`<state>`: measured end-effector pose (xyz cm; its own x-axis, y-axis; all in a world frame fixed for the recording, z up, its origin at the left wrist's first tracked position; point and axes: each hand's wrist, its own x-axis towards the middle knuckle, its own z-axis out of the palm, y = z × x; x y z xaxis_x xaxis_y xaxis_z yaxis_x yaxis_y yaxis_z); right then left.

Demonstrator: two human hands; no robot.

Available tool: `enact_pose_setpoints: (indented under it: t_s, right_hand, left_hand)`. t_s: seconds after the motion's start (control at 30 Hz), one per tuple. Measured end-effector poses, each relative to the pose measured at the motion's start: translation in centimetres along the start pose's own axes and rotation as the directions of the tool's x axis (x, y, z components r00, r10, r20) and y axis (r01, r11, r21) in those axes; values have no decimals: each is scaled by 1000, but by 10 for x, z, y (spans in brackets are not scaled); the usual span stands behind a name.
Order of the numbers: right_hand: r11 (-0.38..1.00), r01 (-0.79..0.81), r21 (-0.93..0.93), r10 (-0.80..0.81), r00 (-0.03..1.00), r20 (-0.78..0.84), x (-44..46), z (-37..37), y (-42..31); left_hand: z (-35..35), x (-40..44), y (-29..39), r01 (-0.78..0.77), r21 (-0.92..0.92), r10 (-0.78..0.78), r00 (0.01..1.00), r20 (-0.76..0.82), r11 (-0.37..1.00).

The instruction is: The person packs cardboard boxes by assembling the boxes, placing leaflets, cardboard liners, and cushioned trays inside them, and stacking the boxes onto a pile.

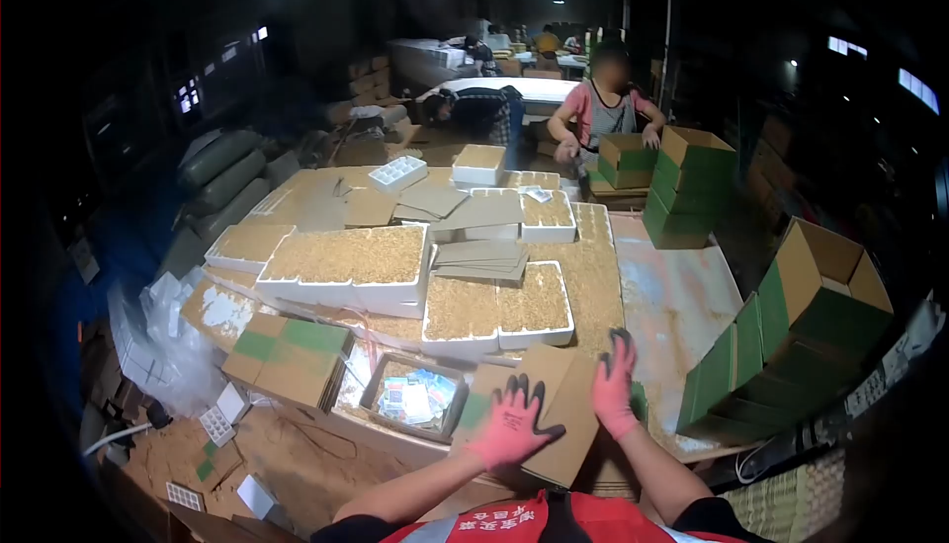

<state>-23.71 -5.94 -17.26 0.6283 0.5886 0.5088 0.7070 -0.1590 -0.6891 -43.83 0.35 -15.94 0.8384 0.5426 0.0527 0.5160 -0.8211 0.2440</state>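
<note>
My left hand (pixel 509 431), in a pink glove with dark fingertips, lies spread on a flat brown cardboard carton (pixel 560 405) with a green patch at its left. Along the carton's right edge, my right hand (pixel 615 390) is upright with its fingers stretched out, in a matching glove. Its palm side appears to touch that edge, though the contact is partly hidden. Left of the hands, a small open box (pixel 370 395) contains printed cards or packets (pixel 415 397). Ahead of them are white foam trays (pixel 537 304) filled with tan granular material.
Open green-and-brown boxes (pixel 791 335) stand in a slanting row at right, with more stacked boxes (pixel 689 187) behind. Flattened cartons (pixel 287 360) are piled at left. Grey boards (pixel 481 258) rest among the trays. Across the table stands a co-worker (pixel 608 113) with a hand by a box.
</note>
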Motion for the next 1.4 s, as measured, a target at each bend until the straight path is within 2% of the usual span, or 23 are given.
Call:
enact_pose_setpoints:
  t_s: [0.07,0.1,0.17,0.23,0.27,0.3,0.37,0.43,0.47,0.5,0.57,0.6,0.67,0.7,0.77,0.8,0.87,0.9,0.93,1.03,1.13,1.3,1.4]
  right_hand:
    - [959,-269,-83,258,958,-122,-53,9,28]
    - [806,-556,-203,579,812,77,-88,21,41]
    - [796,-587,149,562,808,178,-111,28,13]
    - [682,-544,490,483,837,256,-110,16,-25]
    - [785,-356,508,219,925,310,-59,-28,-72]
    - [979,-122,161,47,914,404,-41,-52,-87]
    - [851,500,-163,-121,489,864,-23,-69,-97]
    - [889,447,95,-260,324,909,-32,-64,-63]
    - [887,414,204,-343,293,892,-44,-60,-38]
    - [868,381,319,-432,264,862,-52,-54,-19]
    - [740,607,291,-441,111,891,-79,-36,-11]
    - [770,467,435,-534,99,840,-74,-38,-26]
    - [821,449,351,-321,-146,936,-18,-36,-63]
    - [833,462,303,-200,-258,945,16,-33,-76]
    - [941,262,215,-322,491,809,81,-4,-25]
    - [983,-161,86,45,672,739,124,4,-23]
    - [999,19,-35,-9,964,266,151,115,116]
    - [872,-447,-202,478,682,554,157,151,155]
    - [889,-367,-274,458,711,534,142,178,156]
    - [928,-337,-160,372,806,460,129,207,130]
    - [848,-465,253,279,798,534,132,202,142]
    - [134,-867,479,350,494,796,159,138,127]
    - [453,-743,493,318,651,689,156,28,75]
  left_hand:
    - [-15,-4,-49,-3,-153,-11,996,-88,988]
    - [-31,-5,-76,0,-385,-14,999,-34,923]
    - [-18,-23,-125,-32,-576,-46,992,-120,817]
    - [-10,-50,-129,21,-889,-59,998,-6,456]
    - [20,-58,-112,114,-898,-152,987,53,425]
    - [60,-67,-91,210,-898,-243,963,120,386]
    - [141,-73,-92,205,-835,56,961,270,510]
    - [127,-91,-120,386,-757,94,859,504,527]
    - [71,-97,-116,626,-719,-8,756,654,301]
    - [58,-112,-139,563,-781,-141,826,546,272]
    - [13,-102,-151,390,-912,-415,814,406,-128]
    - [-37,-80,-114,373,-924,-414,831,372,-82]
    - [-39,-38,-83,362,-792,-309,923,230,491]
    - [7,-25,-97,376,-818,-364,904,222,436]
    - [42,-1,-117,425,-751,-464,867,179,505]
    - [34,3,-114,444,-721,-462,866,193,532]
    - [19,13,-101,487,-658,-470,854,221,575]
    - [22,12,-103,633,-627,-583,744,327,455]
    - [42,4,-125,248,-196,-197,949,247,949]
    - [-10,8,-75,516,-675,-587,796,150,528]
    - [7,12,-83,541,-677,-534,807,252,499]
    - [10,1,-91,486,-740,-547,815,191,466]
    - [27,4,-110,459,-785,-509,833,218,416]
